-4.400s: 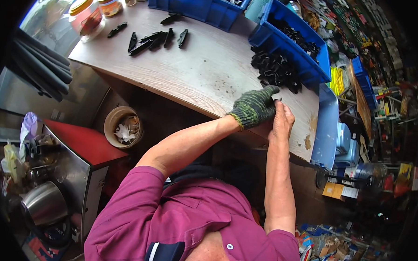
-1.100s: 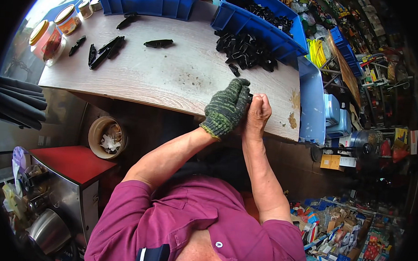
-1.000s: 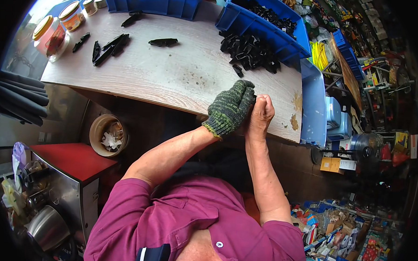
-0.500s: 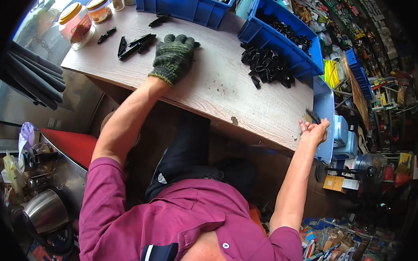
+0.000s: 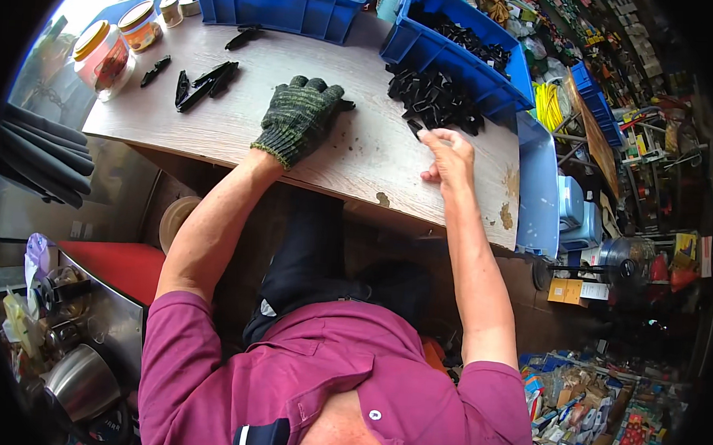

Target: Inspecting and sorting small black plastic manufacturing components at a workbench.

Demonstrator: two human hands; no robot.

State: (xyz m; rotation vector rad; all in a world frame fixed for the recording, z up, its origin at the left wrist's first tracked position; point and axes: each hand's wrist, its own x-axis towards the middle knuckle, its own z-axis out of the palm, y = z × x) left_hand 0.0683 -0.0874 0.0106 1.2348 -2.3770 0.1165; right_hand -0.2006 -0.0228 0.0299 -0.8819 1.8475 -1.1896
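Observation:
My left hand [image 5: 299, 117], in a dark green knitted glove, rests on the table with its fingers curled. The end of a black plastic part [image 5: 346, 105] pokes out beside its thumb side; the rest is hidden under the glove. My bare right hand [image 5: 452, 159] is at the near edge of a heap of small black plastic pieces [image 5: 437, 100]. Its fingertips pinch one small black piece [image 5: 414, 127] lying at the heap's edge. Left of the glove lie several long black clip-like parts [image 5: 203, 86], with single ones farther back and to the left.
Two blue crates [image 5: 278, 12] of black pieces stand along the table's far side. Jars [image 5: 101, 60] with orange lids occupy the far left corner. A pale blue bin [image 5: 540, 183] adjoins the table's right edge. Crowded shelves fill the right side.
My right hand has moved left from the table's right edge, beside the pale blue bin, to the heap. The dark thing near its fingers is gone. My left hand stays at its part.

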